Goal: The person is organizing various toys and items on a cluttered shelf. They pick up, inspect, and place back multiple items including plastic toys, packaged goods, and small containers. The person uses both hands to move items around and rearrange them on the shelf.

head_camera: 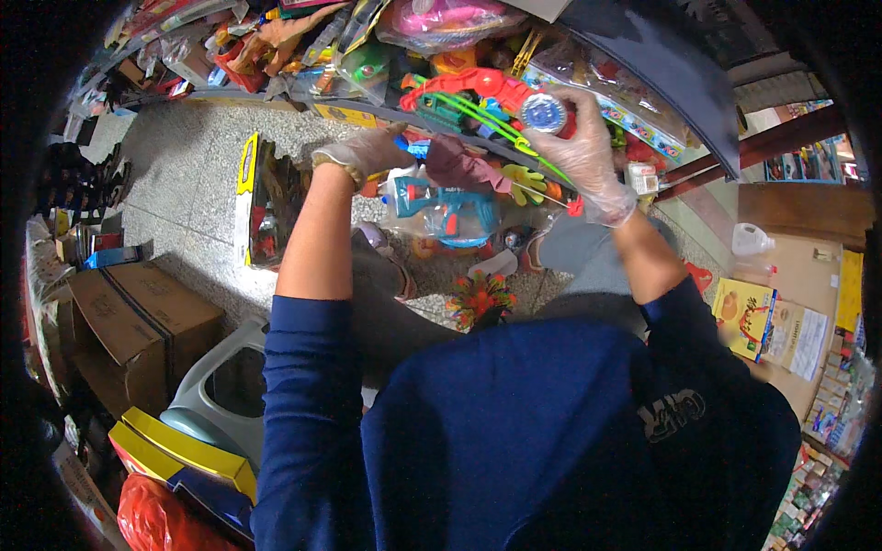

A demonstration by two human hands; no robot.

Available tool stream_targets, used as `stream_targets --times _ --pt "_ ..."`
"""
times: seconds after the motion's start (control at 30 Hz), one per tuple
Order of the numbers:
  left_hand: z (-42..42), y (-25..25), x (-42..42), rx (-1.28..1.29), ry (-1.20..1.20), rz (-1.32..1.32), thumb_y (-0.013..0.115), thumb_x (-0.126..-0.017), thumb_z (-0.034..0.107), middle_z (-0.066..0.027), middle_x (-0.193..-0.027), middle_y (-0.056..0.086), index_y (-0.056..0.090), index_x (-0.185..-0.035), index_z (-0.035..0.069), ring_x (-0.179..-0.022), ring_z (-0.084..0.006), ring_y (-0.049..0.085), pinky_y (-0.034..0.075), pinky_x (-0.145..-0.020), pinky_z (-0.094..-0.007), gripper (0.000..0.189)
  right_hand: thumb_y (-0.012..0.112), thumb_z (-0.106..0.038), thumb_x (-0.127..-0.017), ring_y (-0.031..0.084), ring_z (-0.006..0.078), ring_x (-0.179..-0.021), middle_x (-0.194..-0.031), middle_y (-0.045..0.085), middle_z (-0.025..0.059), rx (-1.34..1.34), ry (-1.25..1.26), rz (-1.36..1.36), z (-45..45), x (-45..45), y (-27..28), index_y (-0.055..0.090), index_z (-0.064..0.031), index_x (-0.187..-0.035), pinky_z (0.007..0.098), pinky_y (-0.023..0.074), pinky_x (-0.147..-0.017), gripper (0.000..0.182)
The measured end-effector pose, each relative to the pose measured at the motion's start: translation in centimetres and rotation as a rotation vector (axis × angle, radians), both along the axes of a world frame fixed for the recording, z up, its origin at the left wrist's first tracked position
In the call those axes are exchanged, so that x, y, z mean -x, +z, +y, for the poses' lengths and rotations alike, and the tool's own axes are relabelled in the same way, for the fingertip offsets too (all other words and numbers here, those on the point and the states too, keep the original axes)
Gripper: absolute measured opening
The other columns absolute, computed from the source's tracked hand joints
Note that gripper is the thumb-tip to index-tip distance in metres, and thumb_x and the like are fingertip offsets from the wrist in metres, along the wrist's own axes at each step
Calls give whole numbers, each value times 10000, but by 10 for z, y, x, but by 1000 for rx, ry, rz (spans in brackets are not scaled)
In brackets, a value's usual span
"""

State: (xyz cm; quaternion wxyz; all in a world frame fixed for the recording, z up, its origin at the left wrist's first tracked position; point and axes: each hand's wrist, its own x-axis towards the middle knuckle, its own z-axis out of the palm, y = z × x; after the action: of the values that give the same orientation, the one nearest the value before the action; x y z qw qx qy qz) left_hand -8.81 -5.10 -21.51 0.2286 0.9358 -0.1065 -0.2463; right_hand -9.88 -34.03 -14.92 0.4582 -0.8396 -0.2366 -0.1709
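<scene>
My right hand, in a clear plastic glove, grips a red toy bow by the part with a round silvery-blue disc. Bright green strips run slantwise beneath its curved red limb. My left hand, gloved too, is at a small blue toy; its fingertips are partly hidden, so I cannot tell whether it holds that. Beside it is a maroon piece, perhaps cloth. Below both hands lies a teal toy gun in a clear bag, near a yellow-green hand-shaped toy.
A shelf of packaged toys curves along the far side. A boxed toy stands on the speckled floor. Left are a cardboard box and grey plastic stool. A spiky multicoloured toy lies between my legs.
</scene>
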Motion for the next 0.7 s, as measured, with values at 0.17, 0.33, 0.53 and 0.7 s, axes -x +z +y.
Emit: stream_targets --times 0.17,0.33,0.53,0.7 --pt "-19 30 2 300 -59 138 642 -753 340 -110 -975 639 577 -1085 31 -867 -197 599 465 -758 -311 458 758 -74 -647 535 163 -957 -1013 545 95 -172 -50 -91 -10 -2 37 474 -43 -1033 294 442 -833 481" --pt "-22 37 -2 495 -10 -76 621 -736 332 -82 -787 638 641 -928 72 -722 -173 595 467 -682 -310 324 744 -73 -655 552 182 -915 -989 545 79 -15 -128 -197 -21 -1 47 472 -48 -1062 311 451 -809 491" --pt "-46 106 30 1041 130 216 601 -814 251 29 -657 556 602 -787 41 -610 -86 522 406 -536 -230 211 748 -122 -612 534 283 -983 -1019 537 115 131 -88 62 -5 18 8 467 -99 -1058 366 435 -843 528" --pt "-44 103 41 1571 258 158 585 -787 235 -89 -979 614 579 -1021 -29 -883 -166 572 427 -831 -282 353 721 -271 -629 523 317 -947 -1000 532 125 345 -8 104 10 30 -29 509 -97 -1046 403 428 -807 499"
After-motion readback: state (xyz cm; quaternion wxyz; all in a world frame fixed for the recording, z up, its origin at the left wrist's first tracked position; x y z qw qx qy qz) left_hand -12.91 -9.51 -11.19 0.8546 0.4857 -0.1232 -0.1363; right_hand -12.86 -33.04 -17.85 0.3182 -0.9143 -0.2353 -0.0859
